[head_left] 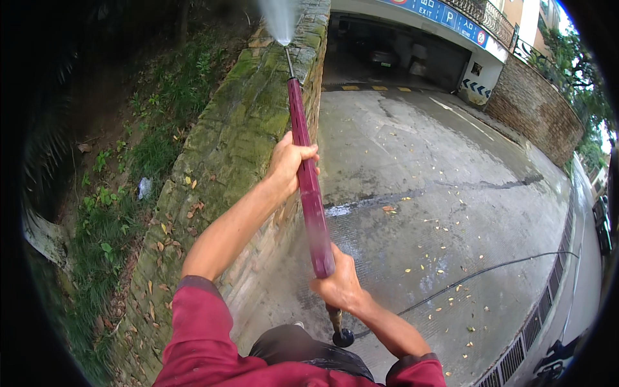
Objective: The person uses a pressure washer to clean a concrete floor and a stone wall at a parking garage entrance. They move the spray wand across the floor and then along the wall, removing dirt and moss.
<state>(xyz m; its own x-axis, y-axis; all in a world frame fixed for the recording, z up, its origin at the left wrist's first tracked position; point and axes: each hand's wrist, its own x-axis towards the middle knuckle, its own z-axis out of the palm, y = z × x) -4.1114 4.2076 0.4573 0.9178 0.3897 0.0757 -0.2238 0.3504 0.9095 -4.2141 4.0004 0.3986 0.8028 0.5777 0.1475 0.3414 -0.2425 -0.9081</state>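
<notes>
A long maroon pressure washer lance [313,206] runs up the middle of the view. My left hand [289,162] is wrapped round its upper barrel. Lower down, my right hand [338,282] grips the rear end, where a fitting shows below the fist. From the thin metal nozzle [289,62] a white fan of water spray [280,19] shoots forward. Beneath the lance lies the top of a mossy stone wall [238,116], green along much of its length, with dry leaves on its near part.
A black hose [477,277] crosses the concrete driveway [412,226] on the right. Beyond it runs a drain grate [532,329]. Grass and plants [155,155] border the wall's left side, with a pale piece of litter [144,188]. Ahead opens a garage entrance [393,55] with a parked car inside.
</notes>
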